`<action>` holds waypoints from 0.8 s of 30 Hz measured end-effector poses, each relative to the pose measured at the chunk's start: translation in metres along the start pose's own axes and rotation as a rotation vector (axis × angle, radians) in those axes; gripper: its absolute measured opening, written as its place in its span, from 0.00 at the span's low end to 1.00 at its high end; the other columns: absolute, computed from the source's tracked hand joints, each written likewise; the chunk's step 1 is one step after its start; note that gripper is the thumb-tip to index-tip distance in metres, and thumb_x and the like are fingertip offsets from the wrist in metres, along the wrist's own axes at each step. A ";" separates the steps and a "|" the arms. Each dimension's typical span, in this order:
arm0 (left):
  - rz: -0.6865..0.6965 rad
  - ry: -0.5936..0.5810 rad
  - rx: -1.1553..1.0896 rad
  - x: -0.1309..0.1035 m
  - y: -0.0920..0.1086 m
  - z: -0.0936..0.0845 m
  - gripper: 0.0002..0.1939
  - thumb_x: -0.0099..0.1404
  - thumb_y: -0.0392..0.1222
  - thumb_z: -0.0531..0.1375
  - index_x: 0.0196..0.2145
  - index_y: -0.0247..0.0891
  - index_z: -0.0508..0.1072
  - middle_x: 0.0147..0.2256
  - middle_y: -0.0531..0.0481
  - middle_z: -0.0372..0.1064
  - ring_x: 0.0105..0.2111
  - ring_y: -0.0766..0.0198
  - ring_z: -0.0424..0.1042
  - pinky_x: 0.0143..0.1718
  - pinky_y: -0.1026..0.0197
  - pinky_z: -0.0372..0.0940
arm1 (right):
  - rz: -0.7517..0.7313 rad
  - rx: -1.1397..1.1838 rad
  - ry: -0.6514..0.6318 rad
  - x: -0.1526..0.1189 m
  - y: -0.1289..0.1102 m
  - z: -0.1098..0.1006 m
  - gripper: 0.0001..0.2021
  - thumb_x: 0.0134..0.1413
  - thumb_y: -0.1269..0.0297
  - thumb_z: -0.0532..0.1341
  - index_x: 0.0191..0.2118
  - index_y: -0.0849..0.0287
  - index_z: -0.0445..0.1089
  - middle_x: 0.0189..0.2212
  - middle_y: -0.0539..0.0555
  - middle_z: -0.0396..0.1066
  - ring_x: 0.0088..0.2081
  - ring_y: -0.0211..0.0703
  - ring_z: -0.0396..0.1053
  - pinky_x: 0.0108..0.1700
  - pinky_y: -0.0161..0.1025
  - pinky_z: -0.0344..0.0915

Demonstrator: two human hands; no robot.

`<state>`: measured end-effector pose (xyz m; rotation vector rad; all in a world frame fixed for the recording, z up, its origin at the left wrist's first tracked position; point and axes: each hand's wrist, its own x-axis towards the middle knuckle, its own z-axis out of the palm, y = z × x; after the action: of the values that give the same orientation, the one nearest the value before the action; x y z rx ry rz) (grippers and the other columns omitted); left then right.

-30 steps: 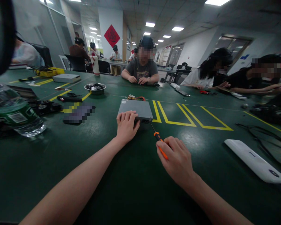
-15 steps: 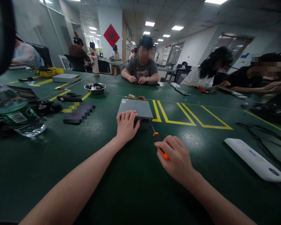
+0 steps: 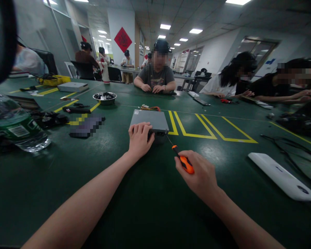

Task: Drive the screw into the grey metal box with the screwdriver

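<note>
A grey metal box (image 3: 155,119) lay on the green table (image 3: 145,207), coloured wires (image 3: 150,108) behind it. The left hand (image 3: 140,139) gripped its near edge, fingers on top. The right hand (image 3: 200,169) grasped an orange-and-black screwdriver (image 3: 187,165), tip at the near right corner, contact unclear. Beyond stood a metal bowl (image 3: 105,102); opposite sat a person in grey (image 3: 155,76)

- Our left hand (image 3: 140,140) hides the near left corner of the power supply unit (image 3: 151,119).
- We cannot tell whether the tip of the screwdriver (image 3: 187,165) touches it.
- The left edge cuts off our view of the water bottle (image 3: 18,130).
- Pixelation blurs the smartphone (image 3: 84,126).
- We find the dark pieces (image 3: 106,96) in the steel bowl (image 3: 105,101) too small to identify.
</note>
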<state>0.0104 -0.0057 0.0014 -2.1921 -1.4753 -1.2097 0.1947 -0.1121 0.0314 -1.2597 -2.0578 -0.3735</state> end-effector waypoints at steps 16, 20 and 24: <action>0.010 0.006 0.025 0.000 -0.002 0.002 0.10 0.62 0.42 0.54 0.42 0.42 0.64 0.48 0.48 0.65 0.49 0.55 0.60 0.51 0.50 0.48 | 0.123 0.096 -0.114 0.000 -0.006 -0.002 0.13 0.59 0.59 0.48 0.44 0.62 0.59 0.22 0.49 0.63 0.22 0.36 0.60 0.27 0.36 0.57; 0.015 0.014 0.037 0.000 -0.002 0.002 0.10 0.61 0.42 0.55 0.42 0.42 0.64 0.48 0.49 0.65 0.48 0.56 0.60 0.51 0.50 0.48 | 0.025 0.067 -0.074 0.000 -0.007 0.000 0.07 0.55 0.66 0.52 0.38 0.60 0.62 0.25 0.51 0.64 0.26 0.37 0.61 0.31 0.37 0.58; 0.015 0.018 0.037 0.000 -0.002 0.003 0.10 0.62 0.42 0.55 0.41 0.42 0.64 0.48 0.49 0.65 0.48 0.56 0.60 0.51 0.51 0.48 | -0.046 0.046 -0.139 0.000 -0.009 0.002 0.07 0.50 0.71 0.53 0.34 0.60 0.67 0.28 0.53 0.60 0.31 0.41 0.59 0.33 0.39 0.56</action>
<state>0.0098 -0.0033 -0.0010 -2.1588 -1.4593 -1.1848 0.1862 -0.1156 0.0308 -1.2428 -2.2025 -0.2640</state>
